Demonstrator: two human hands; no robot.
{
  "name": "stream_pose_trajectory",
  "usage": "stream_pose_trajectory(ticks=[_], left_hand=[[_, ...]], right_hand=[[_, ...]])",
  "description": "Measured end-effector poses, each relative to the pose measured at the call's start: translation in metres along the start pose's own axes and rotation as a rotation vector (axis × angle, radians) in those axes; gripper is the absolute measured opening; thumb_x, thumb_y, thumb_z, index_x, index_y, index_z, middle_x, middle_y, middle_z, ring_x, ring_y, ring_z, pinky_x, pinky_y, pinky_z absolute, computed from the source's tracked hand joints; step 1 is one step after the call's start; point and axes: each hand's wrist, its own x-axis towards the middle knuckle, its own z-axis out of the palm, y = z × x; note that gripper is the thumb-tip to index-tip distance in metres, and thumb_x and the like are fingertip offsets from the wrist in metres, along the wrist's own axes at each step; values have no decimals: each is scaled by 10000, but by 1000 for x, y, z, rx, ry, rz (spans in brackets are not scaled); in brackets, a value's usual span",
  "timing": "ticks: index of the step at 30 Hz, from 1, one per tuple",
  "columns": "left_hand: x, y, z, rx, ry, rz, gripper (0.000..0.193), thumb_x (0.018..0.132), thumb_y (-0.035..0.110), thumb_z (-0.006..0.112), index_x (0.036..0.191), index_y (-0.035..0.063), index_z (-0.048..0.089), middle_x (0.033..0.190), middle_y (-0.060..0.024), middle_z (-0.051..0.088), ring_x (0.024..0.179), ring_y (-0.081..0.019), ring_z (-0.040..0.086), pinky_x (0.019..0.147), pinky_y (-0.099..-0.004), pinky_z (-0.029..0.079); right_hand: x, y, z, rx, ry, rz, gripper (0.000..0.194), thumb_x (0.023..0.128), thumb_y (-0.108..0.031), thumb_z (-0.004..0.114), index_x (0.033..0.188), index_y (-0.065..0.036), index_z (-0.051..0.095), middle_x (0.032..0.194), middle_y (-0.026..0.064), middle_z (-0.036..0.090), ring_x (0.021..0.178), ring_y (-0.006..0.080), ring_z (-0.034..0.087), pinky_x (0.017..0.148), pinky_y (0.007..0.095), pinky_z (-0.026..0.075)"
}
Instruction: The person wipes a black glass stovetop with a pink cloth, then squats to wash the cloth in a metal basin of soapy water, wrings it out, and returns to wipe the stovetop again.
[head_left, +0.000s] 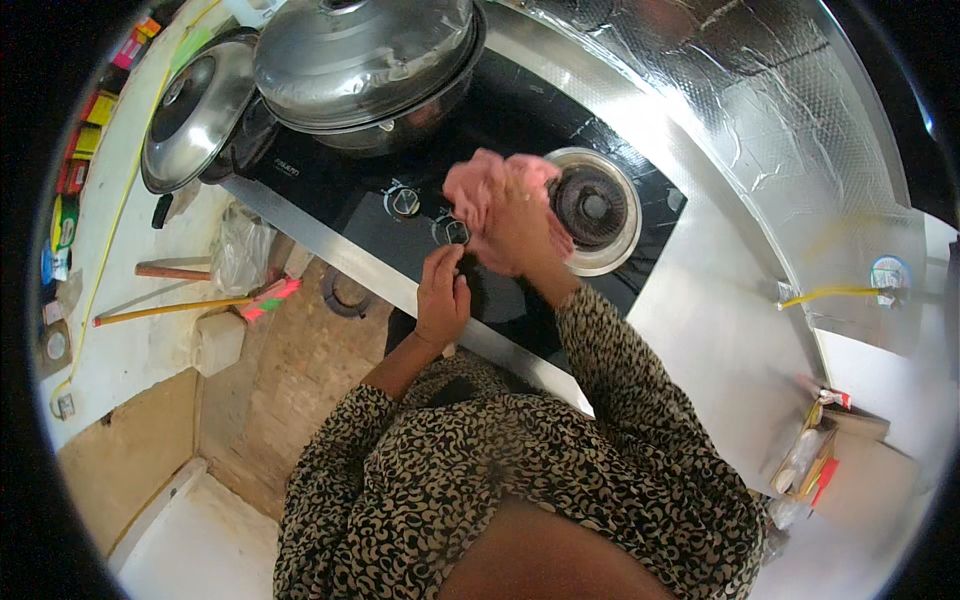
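Note:
A crumpled pink cloth (480, 176) is bunched under my right hand (517, 225), which presses it on the black glass gas hob (360, 225) just left of the round burner (595, 208). My left hand (444, 292) holds nothing that shows; its fingertips are at the edge of the nearer control knob (455, 231), and whether they touch it is unclear. A second knob (405, 201) sits to the upper left. Part of the nearer knob's surround is hidden by the left fingers and the cloth.
A large lidded metal wok (367, 67) covers the hob's far end. Beside it leans a pan lid (199, 112). Foil sheeting (720, 97) lines the wall behind. On the right, a steel counter (720, 315) holds a cardboard box (862, 457). A broom (176, 311) leans at left.

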Motion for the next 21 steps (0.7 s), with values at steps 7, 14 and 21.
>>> stream_pose_trajectory(ticks=[7, 14, 21], left_hand=[[5, 0, -22, 103, -70, 86, 383, 906, 5, 557, 1288, -14, 577, 1243, -221, 583, 1055, -417, 609, 880, -452, 532], [25, -27, -14, 208, -15, 193, 383, 897, 23, 589, 1279, 11, 587, 1239, -185, 588, 1082, -399, 579, 937, -475, 497], [36, -30, 6, 234, -87, 242, 420, 895, 56, 619, 1312, 23, 578, 1227, -164, 579, 1079, -379, 565, 916, -473, 492]], right_hand=[[88, 108, 59, -205, 294, 446, 518, 1001, -360, 477, 1350, 19, 530, 1393, 264, 512, 1204, 443, 535, 1024, 533, 411], [94, 21, 41, 72, 226, 100, 710, 869, -379, 541, 1402, 82, 455, 1392, 342, 479, 1289, 521, 458, 1099, 586, 345], [128, 97, 48, 155, 178, -33, 627, 856, -188, 631, 1435, -5, 473, 1561, 238, 347, 1437, 419, 340, 1190, 501, 289]])
